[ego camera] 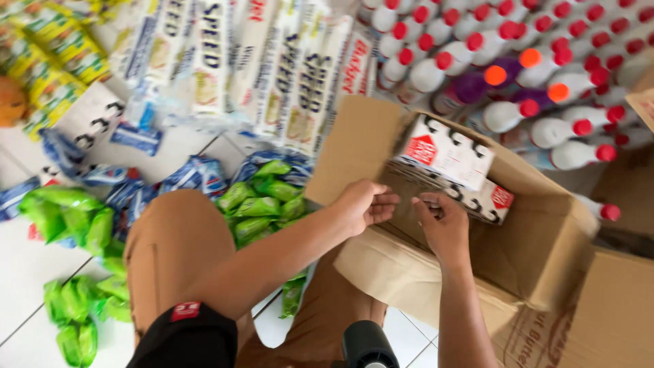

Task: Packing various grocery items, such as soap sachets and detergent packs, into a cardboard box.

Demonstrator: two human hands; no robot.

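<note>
Tiled floor (27,266); both hands (402,211) over open cardboard box (545,245)

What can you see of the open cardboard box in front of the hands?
The cardboard box is plain brown, tipped on its side with its flaps spread open toward the person. Inside lie white cartons with red marks. The left hand and right hand hover close together at its opening. It rests on the white tile floor.

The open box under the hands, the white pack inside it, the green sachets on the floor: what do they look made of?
Open box: brown corrugated cardboard by its look, matte, with folded flaps. White pack: probably printed paperboard, slightly glossy, sharp edges. Green sachets: thin plastic film, shiny and crinkled. Both hands, left hand and right hand, are over the box.
</note>
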